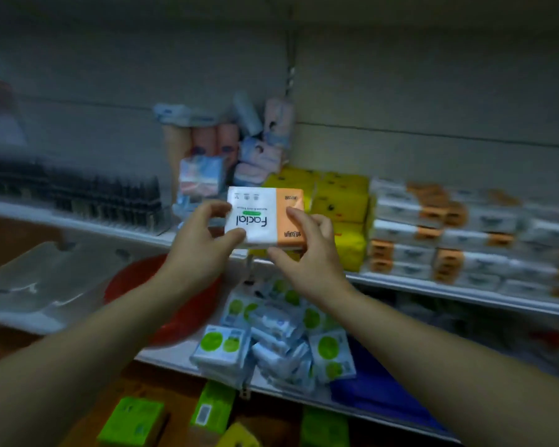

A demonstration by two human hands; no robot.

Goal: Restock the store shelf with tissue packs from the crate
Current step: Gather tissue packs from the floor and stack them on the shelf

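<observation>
We see the tissue pack (259, 217), white with an orange band and the word "Facial" reading upside down from our view. It is held in the air just in front of the middle shelf (449, 293). The left hand (200, 243) grips its white left end, thumb at the near edge and fingers curled over the far edge. The right hand (310, 253) grips the orange right end likewise.

Just beyond the pack, yellow packs (339, 204) stand stacked on the shelf. To their right we see rows of white-and-orange packs (449, 237). Farther back lies a loose heap of pink and pale blue packs (259, 150).

On the lower shelf (288, 393), beneath the hands, green-and-white packs (271, 333) lie piled, with a red basin (175, 304) to their left. Green boxes (133, 421) sit nearest us, at the bottom left. Much of the scene is blurred.
</observation>
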